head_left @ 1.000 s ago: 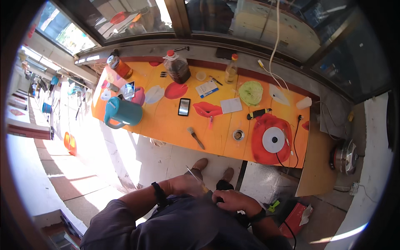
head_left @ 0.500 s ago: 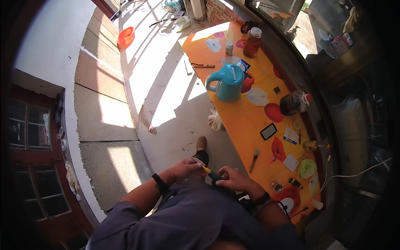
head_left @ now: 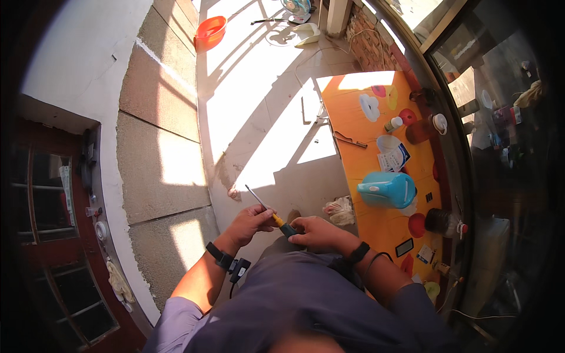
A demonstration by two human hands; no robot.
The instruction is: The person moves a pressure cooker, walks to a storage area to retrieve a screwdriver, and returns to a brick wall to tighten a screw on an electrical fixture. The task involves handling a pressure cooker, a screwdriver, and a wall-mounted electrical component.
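Note:
In front of my body I hold a screwdriver (head_left: 286, 229) with a dark green and yellow handle and a long metal shaft. The shaft points up and to the left, away from me. My left hand (head_left: 249, 225) is closed, its thumb and fingers pinching the screwdriver where shaft and handle meet. The fingers of my right hand (head_left: 318, 233) are closed on the dark rear end of the handle. Straps go round both wrists, and a small black device (head_left: 239, 270) with a cable hangs by the left one.
To my right stands an orange table (head_left: 347, 112) with a turquoise pitcher (head_left: 388, 189), bottles and a phone-like dark slab (head_left: 404, 247). A plastic bag (head_left: 339, 210) lies beside it. An orange basin (head_left: 210, 33) is on the far left floor; a fan (head_left: 296, 8) stands farther back.
My view has swung to the right and forward, so the table appears farther right. Both hands keep hold of the screwdriver, and its tip shows farther up and left in the picture.

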